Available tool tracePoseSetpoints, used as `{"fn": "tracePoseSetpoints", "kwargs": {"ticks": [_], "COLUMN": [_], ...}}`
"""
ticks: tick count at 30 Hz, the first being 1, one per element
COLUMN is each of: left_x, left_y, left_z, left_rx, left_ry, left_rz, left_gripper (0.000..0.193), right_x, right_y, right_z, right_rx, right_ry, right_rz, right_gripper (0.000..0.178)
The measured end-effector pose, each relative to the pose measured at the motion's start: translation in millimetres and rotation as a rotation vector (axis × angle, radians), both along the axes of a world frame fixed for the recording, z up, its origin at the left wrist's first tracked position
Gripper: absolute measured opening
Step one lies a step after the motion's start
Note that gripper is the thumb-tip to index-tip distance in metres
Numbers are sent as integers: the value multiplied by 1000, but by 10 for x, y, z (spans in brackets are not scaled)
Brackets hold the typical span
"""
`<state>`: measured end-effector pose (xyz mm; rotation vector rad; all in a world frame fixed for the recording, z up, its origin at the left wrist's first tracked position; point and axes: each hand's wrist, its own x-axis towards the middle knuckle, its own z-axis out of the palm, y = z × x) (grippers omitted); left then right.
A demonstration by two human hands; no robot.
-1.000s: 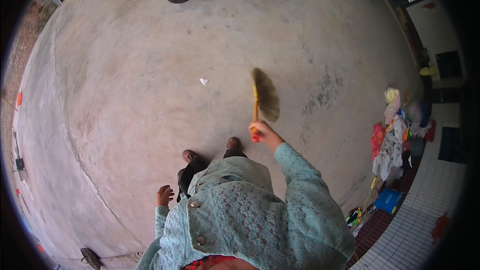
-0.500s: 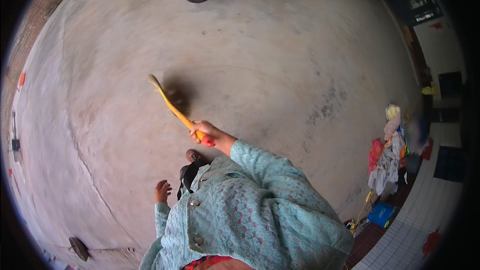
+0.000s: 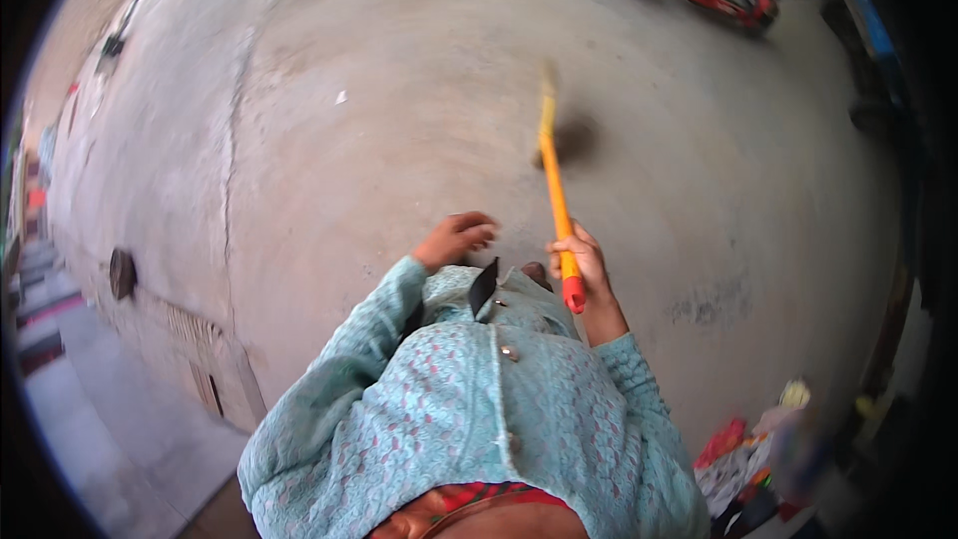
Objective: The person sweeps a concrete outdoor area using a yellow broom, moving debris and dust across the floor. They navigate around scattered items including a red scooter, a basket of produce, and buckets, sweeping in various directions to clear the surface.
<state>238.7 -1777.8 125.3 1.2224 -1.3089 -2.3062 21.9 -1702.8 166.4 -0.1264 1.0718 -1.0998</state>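
Orange-handled: see the broom [image 3: 556, 185] clamped near its end in the grip of the right hand [image 3: 586, 258], well inside the edges of the floor [image 3: 399, 155], with bristles [image 3: 577, 137] too blurred to judge contact. Note the left hand [image 3: 459, 240] empty, loosely curled. Best swept low, in even strokes.

The scene is viewed from the wearer's head, through the left of two fisheye cameras. The view is aimed steeply down, with the jacket [image 3: 419, 419] caught close at the lower edge and the floor [image 3: 399, 160] set farther below. Left hand [image 3: 459, 239] and right hand [image 3: 587, 265] are taken in near the middle. The floor's left edge is bent by the lens.
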Motion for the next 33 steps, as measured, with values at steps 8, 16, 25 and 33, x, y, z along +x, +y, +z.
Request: {"fn": "tracePoseSetpoints", "kwargs": {"ticks": [8,16,25,33], "left_x": [-649,50,834,2070], "left_y": [188,237,320,521], "left_z": [250,-88,-754,138], "left_rx": [320,517,726,584], "left_ry": [-86,223,-180,-479], "left_rz": [-322,-6,365,637], "left_gripper": [57,26,8,60], "right_x": [-16,696,754,312], "right_y": [-83,-291,-215,-118], "right_z": [-850,-834,-1043,-1194], "right_rx": [205,97,152,305], "right_ry": [7,337,251,75], "right_rz": [33,456,448,265], "right_gripper": [8,27,43,43]}}
